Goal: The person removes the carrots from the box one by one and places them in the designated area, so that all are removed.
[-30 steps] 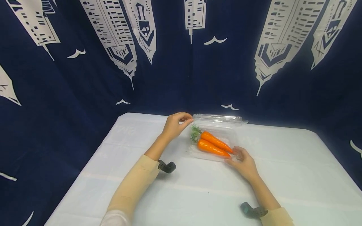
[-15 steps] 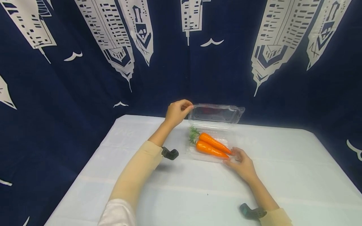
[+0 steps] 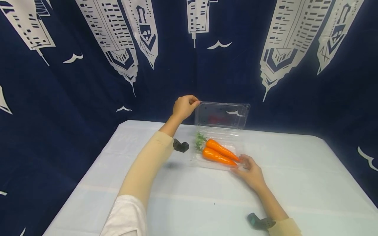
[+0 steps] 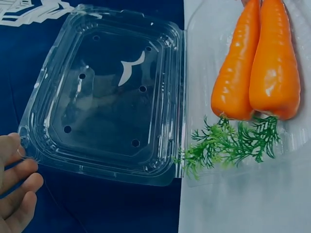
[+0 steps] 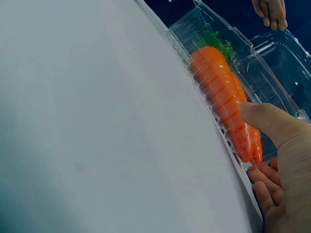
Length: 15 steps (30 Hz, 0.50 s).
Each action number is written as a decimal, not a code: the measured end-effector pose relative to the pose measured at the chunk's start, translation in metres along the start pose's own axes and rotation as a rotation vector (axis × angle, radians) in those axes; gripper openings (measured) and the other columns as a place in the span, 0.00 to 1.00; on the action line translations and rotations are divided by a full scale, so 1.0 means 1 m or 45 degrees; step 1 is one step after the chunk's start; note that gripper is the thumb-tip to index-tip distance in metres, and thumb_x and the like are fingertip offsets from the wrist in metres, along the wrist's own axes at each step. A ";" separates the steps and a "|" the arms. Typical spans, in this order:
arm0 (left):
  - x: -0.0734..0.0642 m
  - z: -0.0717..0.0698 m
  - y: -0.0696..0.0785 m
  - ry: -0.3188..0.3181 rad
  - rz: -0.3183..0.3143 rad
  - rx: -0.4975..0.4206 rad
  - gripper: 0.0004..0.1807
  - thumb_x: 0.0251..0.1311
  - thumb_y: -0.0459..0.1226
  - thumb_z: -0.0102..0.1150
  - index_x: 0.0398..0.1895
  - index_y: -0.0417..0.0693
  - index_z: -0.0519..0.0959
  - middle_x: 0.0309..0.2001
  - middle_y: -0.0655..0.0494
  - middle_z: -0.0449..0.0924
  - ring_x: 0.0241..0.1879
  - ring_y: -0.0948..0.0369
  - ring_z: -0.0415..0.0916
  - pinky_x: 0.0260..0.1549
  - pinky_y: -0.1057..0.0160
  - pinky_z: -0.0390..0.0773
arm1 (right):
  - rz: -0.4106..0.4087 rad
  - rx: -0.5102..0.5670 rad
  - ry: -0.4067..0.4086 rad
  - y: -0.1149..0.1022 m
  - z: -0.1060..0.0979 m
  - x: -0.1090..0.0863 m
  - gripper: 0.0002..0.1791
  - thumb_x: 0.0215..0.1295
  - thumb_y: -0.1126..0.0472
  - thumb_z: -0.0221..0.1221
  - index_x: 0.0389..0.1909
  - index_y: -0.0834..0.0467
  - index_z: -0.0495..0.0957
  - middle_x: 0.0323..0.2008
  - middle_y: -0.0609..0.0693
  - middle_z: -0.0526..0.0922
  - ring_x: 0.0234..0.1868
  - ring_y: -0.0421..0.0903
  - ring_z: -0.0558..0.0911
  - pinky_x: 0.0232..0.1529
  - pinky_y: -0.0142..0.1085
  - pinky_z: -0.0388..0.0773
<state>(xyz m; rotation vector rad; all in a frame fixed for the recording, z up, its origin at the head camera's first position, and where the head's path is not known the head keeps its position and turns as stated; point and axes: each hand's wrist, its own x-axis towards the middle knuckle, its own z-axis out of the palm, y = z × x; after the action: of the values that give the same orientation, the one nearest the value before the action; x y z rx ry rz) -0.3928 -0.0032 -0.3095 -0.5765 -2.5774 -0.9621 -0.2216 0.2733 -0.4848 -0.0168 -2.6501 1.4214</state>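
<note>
A clear plastic clamshell container (image 3: 215, 167) lies on the table with its hinged lid (image 3: 220, 114) raised nearly upright at the back. Inside its base are two orange carrots (image 3: 218, 157), side by side, their green tops (image 4: 233, 143) to the left and tips to the right. My left hand (image 3: 184, 106) pinches the lid's upper left corner between thumb and fingers. With thumb and fingers my right hand (image 3: 251, 172) holds the base's near right corner, by the carrot tips. Its thumb (image 5: 267, 119) overlaps the carrots in the right wrist view.
The white-covered table (image 3: 189, 206) ends just behind the container. A dark blue curtain (image 3: 177, 75) with white building prints hangs at the back. A dark wrist device (image 3: 180, 146) sits on the left sleeve, another device (image 3: 260, 222) on the right.
My left hand has moved up, swinging the lid from low behind the base to nearly upright. My right hand stays at the base's corner; the carrots keep their place.
</note>
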 end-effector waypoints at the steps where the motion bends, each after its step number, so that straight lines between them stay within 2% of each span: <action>1: 0.001 0.000 0.001 -0.008 -0.004 0.008 0.15 0.68 0.46 0.56 0.48 0.49 0.84 0.41 0.55 0.86 0.38 0.58 0.81 0.39 0.59 0.77 | -0.001 0.001 0.002 0.000 0.001 0.000 0.44 0.55 0.50 0.71 0.68 0.63 0.62 0.63 0.64 0.71 0.61 0.61 0.72 0.60 0.54 0.69; 7: 0.006 -0.002 0.008 -0.055 -0.036 0.011 0.16 0.70 0.45 0.54 0.52 0.47 0.82 0.45 0.53 0.85 0.40 0.58 0.81 0.41 0.60 0.78 | -0.018 -0.025 0.017 0.001 0.001 0.001 0.45 0.55 0.48 0.71 0.68 0.64 0.62 0.63 0.64 0.72 0.61 0.61 0.72 0.60 0.54 0.69; 9: 0.007 -0.002 0.008 -0.090 -0.073 0.005 0.17 0.72 0.43 0.50 0.57 0.47 0.80 0.46 0.52 0.84 0.33 0.59 0.79 0.34 0.63 0.76 | -0.014 -0.031 0.016 0.001 0.001 0.002 0.46 0.55 0.47 0.71 0.68 0.63 0.62 0.63 0.63 0.71 0.61 0.61 0.72 0.60 0.54 0.69; 12: 0.010 0.001 0.008 -0.200 -0.155 0.028 0.20 0.75 0.39 0.42 0.66 0.51 0.72 0.43 0.52 0.82 0.18 0.63 0.66 0.20 0.67 0.67 | 0.002 -0.029 0.009 0.002 0.000 0.002 0.46 0.54 0.47 0.71 0.68 0.63 0.62 0.63 0.63 0.71 0.61 0.61 0.72 0.60 0.54 0.69; 15: 0.014 0.005 0.008 -0.339 -0.237 0.057 0.26 0.76 0.37 0.33 0.74 0.56 0.60 0.29 0.51 0.75 0.11 0.64 0.50 0.13 0.67 0.55 | 0.009 -0.029 0.008 0.003 0.000 0.001 0.46 0.54 0.47 0.71 0.68 0.62 0.62 0.63 0.63 0.71 0.61 0.61 0.72 0.60 0.54 0.69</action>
<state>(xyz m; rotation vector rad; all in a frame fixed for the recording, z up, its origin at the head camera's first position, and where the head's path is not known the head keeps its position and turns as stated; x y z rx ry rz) -0.4023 0.0093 -0.3031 -0.4878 -2.9250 -0.9379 -0.2228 0.2754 -0.4872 -0.0330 -2.6639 1.3903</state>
